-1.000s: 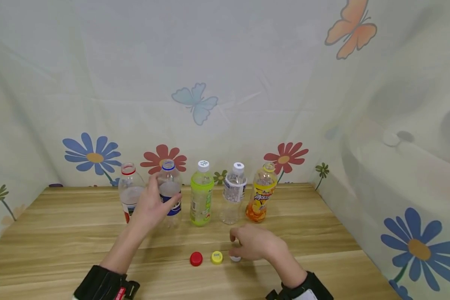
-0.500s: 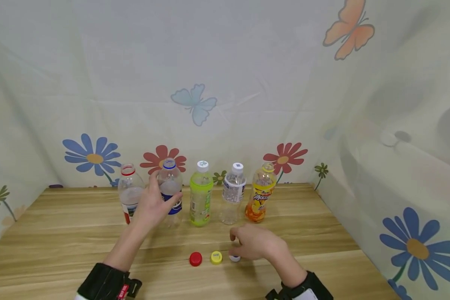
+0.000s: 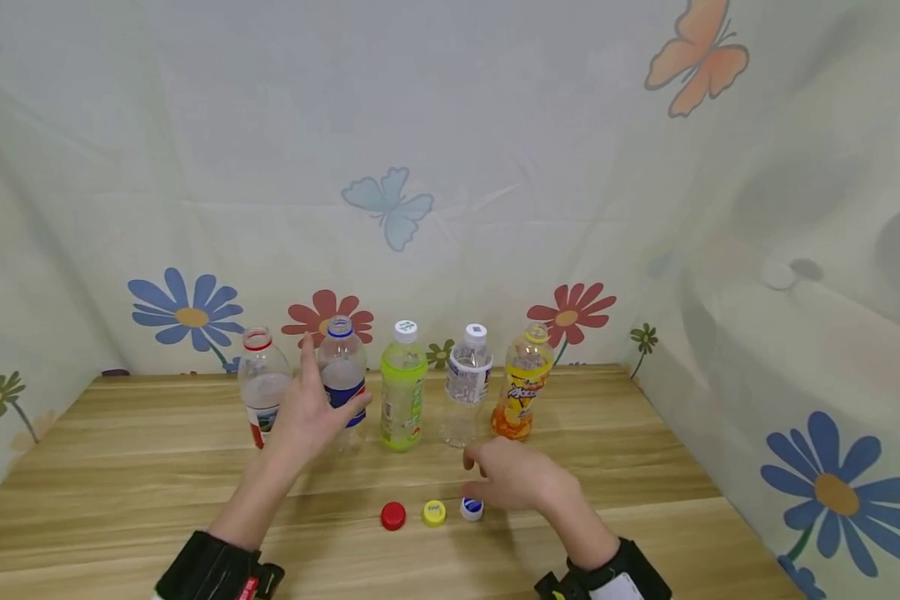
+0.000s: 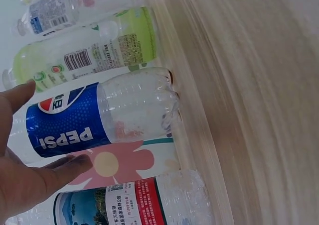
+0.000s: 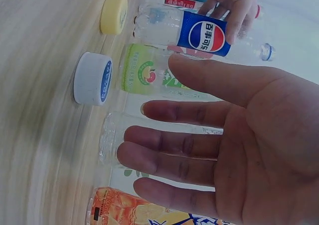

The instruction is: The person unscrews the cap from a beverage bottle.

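A Pepsi bottle with a blue label stands upright and capless on the table. My left hand is around it with fingers spread. In the left wrist view, thumb and fingers lie on either side of the bottle, with a gap showing beside the label. My right hand hovers at a white cap with blue print, its fingers relaxed and holding nothing. Left of that cap lie a yellow cap and a red cap. The right wrist view shows the white cap apart from my fingertips.
A capless bottle with a red neck ring stands left of the Pepsi bottle. To the right are a green bottle, a clear bottle, both white-capped, and an open orange-yellow bottle. A patterned curtain hangs behind.
My left fingers have straightened and spread around the Pepsi bottle. My right hand has shifted slightly up and to the right, uncovering more of the white cap.
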`<state>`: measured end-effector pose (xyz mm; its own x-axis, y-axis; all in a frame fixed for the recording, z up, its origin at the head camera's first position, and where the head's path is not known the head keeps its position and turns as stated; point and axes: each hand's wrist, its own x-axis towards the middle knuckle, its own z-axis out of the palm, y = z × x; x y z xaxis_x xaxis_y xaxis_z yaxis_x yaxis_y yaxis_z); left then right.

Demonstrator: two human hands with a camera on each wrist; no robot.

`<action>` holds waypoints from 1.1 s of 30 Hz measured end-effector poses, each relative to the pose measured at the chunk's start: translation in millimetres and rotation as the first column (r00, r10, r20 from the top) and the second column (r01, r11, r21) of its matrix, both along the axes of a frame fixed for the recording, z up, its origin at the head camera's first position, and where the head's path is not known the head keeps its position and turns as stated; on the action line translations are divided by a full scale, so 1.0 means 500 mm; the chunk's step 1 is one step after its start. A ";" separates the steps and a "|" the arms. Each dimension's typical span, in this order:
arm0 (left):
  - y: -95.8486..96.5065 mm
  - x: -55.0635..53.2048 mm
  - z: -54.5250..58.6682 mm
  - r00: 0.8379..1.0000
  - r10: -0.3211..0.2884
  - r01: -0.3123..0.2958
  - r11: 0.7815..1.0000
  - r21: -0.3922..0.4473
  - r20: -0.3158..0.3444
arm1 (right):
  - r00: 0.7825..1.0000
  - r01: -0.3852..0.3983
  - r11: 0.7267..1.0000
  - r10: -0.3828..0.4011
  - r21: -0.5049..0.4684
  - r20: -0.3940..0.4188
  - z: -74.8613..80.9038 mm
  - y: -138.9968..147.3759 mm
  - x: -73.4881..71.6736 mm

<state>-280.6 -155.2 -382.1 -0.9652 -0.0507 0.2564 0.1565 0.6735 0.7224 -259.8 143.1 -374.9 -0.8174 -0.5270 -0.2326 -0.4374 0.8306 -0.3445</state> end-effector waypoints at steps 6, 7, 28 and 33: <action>0.004 0.017 -0.007 0.998 -0.021 0.020 1.000 -0.016 -0.057 | 1.000 0.001 1.000 -0.001 -0.003 -0.021 0.002 0.002 0.001; 0.005 0.021 -0.008 0.998 -0.024 0.023 1.000 -0.020 -0.065 | 1.000 0.001 1.000 -0.001 -0.009 -0.029 0.001 0.002 0.001; 0.025 0.084 -0.004 0.980 -0.023 0.005 0.995 -0.097 -0.196 | 0.797 0.001 0.856 -0.313 -0.517 -0.516 0.009 -0.014 -0.009; 0.034 0.098 -0.007 0.962 -0.018 -0.014 0.993 -0.115 -0.272 | 0.759 -0.031 0.832 -0.341 -0.554 -0.554 0.012 -0.015 -0.013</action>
<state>-231.4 -138.0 -385.7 -0.8580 -0.0034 0.5136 0.3381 0.7490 0.5698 -266.2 135.5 -369.1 -0.7556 -0.2616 0.6006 -0.5818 0.6893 -0.4317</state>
